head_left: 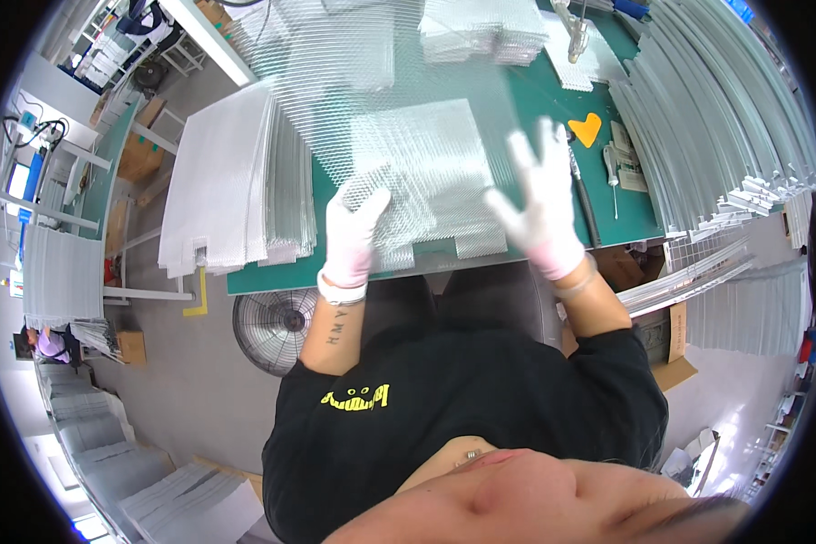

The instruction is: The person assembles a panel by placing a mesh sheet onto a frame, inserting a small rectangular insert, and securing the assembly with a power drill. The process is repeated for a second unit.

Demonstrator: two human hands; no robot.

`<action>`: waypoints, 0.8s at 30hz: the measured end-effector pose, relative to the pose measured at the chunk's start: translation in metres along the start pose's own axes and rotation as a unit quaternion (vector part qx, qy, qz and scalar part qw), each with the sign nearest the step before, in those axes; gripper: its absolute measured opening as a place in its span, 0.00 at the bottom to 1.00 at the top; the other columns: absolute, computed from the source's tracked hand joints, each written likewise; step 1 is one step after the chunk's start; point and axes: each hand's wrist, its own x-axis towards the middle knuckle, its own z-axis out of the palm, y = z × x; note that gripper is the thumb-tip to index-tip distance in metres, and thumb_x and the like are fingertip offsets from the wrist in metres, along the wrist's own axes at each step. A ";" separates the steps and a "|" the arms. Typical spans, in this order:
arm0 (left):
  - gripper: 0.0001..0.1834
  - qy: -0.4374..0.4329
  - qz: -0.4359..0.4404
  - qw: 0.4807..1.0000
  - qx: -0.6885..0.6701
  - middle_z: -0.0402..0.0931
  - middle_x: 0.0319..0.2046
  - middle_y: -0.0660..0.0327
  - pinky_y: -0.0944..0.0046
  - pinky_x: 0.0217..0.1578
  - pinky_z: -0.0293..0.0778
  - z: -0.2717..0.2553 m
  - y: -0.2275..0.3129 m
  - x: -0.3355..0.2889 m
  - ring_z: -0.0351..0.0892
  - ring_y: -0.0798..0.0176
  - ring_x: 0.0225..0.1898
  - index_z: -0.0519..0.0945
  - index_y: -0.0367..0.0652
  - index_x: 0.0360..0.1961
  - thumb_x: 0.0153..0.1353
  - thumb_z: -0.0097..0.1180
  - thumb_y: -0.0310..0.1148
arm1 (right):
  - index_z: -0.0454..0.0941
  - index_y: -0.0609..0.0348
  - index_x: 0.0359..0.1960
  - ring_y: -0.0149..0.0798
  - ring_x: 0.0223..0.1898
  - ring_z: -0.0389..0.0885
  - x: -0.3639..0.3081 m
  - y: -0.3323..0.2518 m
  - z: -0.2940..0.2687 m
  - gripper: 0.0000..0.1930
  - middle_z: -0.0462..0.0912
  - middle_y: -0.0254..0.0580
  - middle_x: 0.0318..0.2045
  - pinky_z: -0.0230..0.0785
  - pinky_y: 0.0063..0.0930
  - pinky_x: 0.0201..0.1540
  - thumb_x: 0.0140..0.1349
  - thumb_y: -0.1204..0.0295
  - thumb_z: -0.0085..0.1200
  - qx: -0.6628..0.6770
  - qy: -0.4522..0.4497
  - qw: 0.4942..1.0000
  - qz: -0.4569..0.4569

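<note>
My left hand (354,231), in a white glove, is closed on the near edge of a thin, see-through metal mesh sheet (322,113). The raised sheet stretches away from me and looks smeared by motion. Beneath it, smaller mesh pieces (467,195) with notched near edges lie on the green tabletop (276,279). My right hand (546,213), also gloved, hovers over the table to the right of these pieces. Its fingers are spread and nothing is in them. Close by on its right lies a long tool with a black handle (587,204).
Tall stacks of mesh sheets flank me, one at the left (218,172) and another at the right (716,109). A yellow heart-shaped piece (587,131) and a screwdriver (611,168) lie right of centre. A floor fan (286,326) stands below the table's left front.
</note>
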 end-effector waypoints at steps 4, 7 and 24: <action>0.39 0.058 -0.006 0.990 0.125 0.77 0.58 0.52 0.69 0.45 0.80 -0.020 -0.015 -0.031 0.81 0.70 0.38 0.69 0.33 0.70 0.57 0.70 0.23 | 0.60 0.63 0.74 0.57 0.63 0.76 -0.026 0.005 0.001 0.42 0.74 0.63 0.65 0.70 0.39 0.64 0.59 0.67 0.66 0.129 -0.078 0.980 0.129; 0.44 0.092 0.070 0.926 0.360 0.78 0.51 0.51 0.62 0.49 0.79 -0.020 -0.024 -0.037 0.82 0.61 0.42 0.68 0.40 0.71 0.53 0.73 0.33 | 0.60 0.61 0.74 0.56 0.58 0.81 -0.040 0.001 0.019 0.42 0.78 0.61 0.61 0.75 0.38 0.59 0.59 0.66 0.66 0.127 -0.145 0.958 0.212; 0.43 0.023 0.040 0.743 0.668 0.78 0.44 0.50 0.49 0.49 0.77 -0.042 -0.067 -0.012 0.81 0.46 0.47 0.74 0.41 0.67 0.53 0.69 0.51 | 0.73 0.57 0.65 0.53 0.47 0.83 -0.055 0.028 0.079 0.33 0.82 0.50 0.47 0.77 0.41 0.50 0.61 0.55 0.64 0.001 -0.187 0.964 0.189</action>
